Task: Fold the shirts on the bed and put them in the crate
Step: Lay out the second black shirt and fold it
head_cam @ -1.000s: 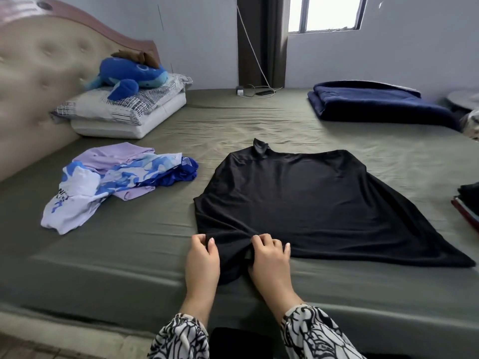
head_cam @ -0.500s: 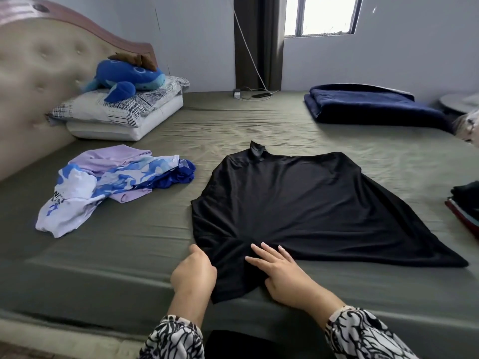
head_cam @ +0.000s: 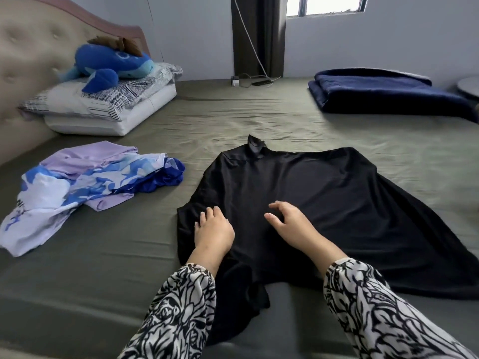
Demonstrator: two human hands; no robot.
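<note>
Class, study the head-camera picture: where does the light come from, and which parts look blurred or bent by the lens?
Head view: daylight enters through the window, blown out white; the headboard and plush whale look motion-smeared; wide-angle distortion stretches the patterned sleeves; the black shirt swallows detail.

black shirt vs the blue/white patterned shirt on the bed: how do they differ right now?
The black shirt lies spread flat in the middle; the blue and white shirt sits crumpled to its left, on a purple garment. The black one is plain, the other patterned. Both hands, left hand and right hand, are over the black shirt; neither touches the patterned one. Neither is folded.
</note>
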